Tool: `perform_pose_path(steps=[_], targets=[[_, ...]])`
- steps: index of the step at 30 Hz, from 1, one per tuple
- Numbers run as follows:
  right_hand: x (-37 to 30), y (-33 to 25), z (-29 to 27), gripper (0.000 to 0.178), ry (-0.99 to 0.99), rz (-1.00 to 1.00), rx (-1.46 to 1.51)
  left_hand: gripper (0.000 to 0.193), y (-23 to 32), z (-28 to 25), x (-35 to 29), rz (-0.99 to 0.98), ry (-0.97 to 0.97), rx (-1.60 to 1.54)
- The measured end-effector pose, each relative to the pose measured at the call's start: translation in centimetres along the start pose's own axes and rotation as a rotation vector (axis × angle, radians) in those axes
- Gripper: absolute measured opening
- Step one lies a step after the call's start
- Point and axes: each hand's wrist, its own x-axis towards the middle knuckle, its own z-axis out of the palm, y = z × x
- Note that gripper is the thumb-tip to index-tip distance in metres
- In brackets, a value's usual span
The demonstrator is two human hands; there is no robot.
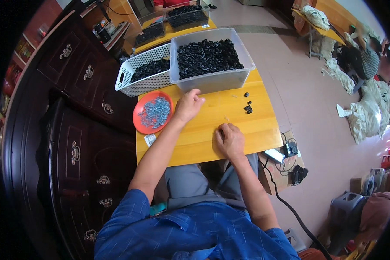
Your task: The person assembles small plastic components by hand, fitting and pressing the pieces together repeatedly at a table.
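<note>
My left hand (189,106) is over the wooden table, just in front of the clear plastic bin (214,83) and to the right of the red plate (138,125). Its fingers are curled in, and whatever they may hold is hidden. Lower and to the right, my right hand (231,141) rests close to the table's near edge with its fingers closed; I cannot make out anything in them. Small silvery screw-like pieces (156,112) lie heaped on the plate. Small black plastic parts (209,58) fill the bin. Several loose black parts (248,108) lie right of my hands.
A white perforated basket (149,84) with more black parts stands left of the bin. Farther bins (187,16) sit on another yellow table. Dark drawers (91,143) border the left. A box with a cable and devices (286,151) stands at right; other people (368,56) are beyond.
</note>
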Motion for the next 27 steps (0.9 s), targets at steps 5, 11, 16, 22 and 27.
perform_pose_path(steps=[5,11,16,22,27], targets=[[0.0,0.1,0.1,0.017,-0.027,-0.009,-0.009,0.038,-1.9,3.8,-4.0,0.070,-0.101,-0.127],[0.0,0.0,-0.1,0.016,-0.055,0.007,-0.025,0.033,-1.9,5.3,-6.9,0.237,0.096,-0.091],[0.0,0.0,0.2,0.015,-0.011,-0.012,-0.021,0.023,-3.2,5.9,-6.9,0.124,0.161,-0.422],[0.1,-0.1,0.3,0.014,0.009,-0.012,-0.022,0.019,-4.4,5.9,-7.2,-0.044,0.209,-0.791],[0.0,-0.3,0.1,0.014,-0.010,0.001,-0.028,0.018,-4.7,5.2,-8.5,-0.112,0.248,-0.876]])
